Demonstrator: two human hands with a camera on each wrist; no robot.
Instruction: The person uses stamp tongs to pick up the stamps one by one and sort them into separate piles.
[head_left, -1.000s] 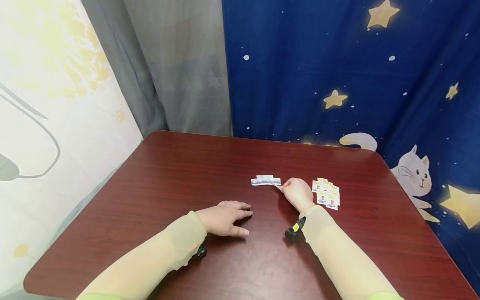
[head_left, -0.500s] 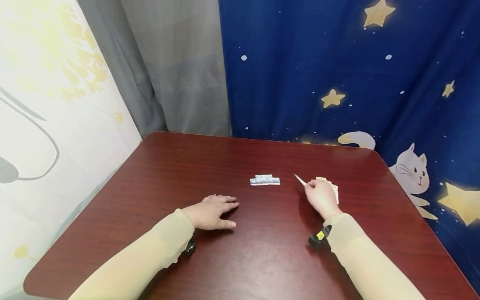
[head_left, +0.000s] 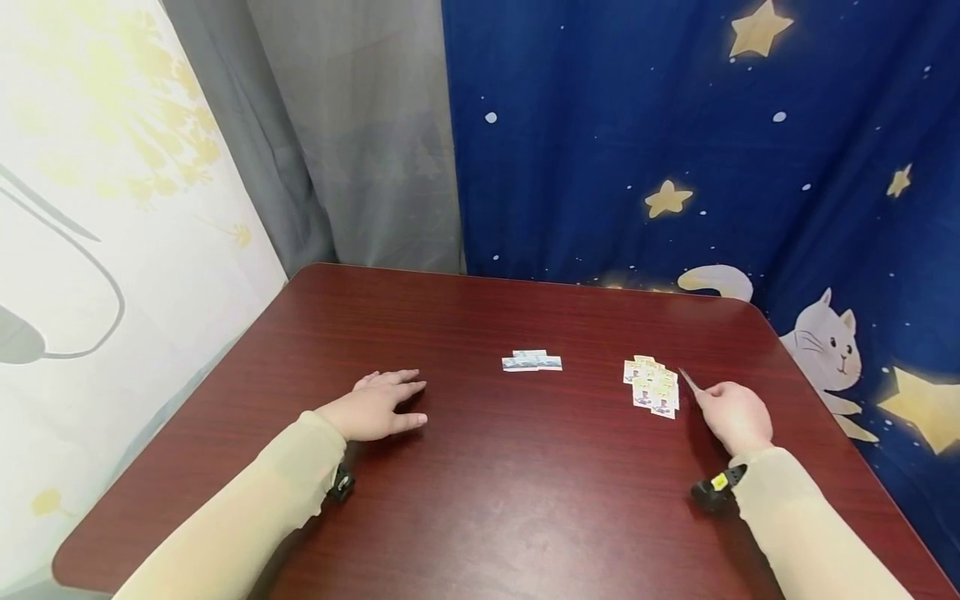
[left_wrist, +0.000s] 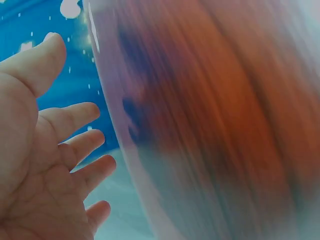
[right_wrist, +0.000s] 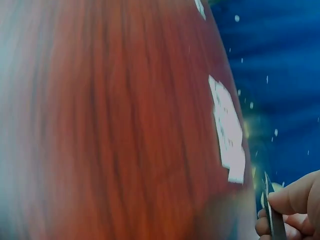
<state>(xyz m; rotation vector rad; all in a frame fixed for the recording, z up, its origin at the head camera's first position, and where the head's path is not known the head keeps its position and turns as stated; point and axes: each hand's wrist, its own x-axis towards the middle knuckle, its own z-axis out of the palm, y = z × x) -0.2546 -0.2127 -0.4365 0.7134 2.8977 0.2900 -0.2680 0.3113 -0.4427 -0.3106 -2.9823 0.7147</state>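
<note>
My right hand [head_left: 738, 417] pinches a pair of slim metal tweezers [right_wrist: 274, 215] between thumb and fingers, just right of a cluster of pale stickers or paper pieces [head_left: 652, 387] with yellow and purple prints. In the right wrist view, nothing shows between the tweezers' tips. My left hand [head_left: 378, 406] is spread, palm down, low at the left of the table; its fingers are straight and hold nothing. Between the hands, farther back, lies a small group of blue-and-white paper strips [head_left: 531, 362], partly overlapping.
The dark red wooden table [head_left: 480, 500] has rounded corners and a shiny top. Behind it hang a blue curtain [head_left: 570, 167] with stars and a grey curtain [head_left: 375, 150]. A white patterned cloth [head_left: 135, 250] is on the left.
My right hand has moved right with the tweezers, from the blue-and-white strips past the yellow-printed cluster. My left hand has moved left across the table.
</note>
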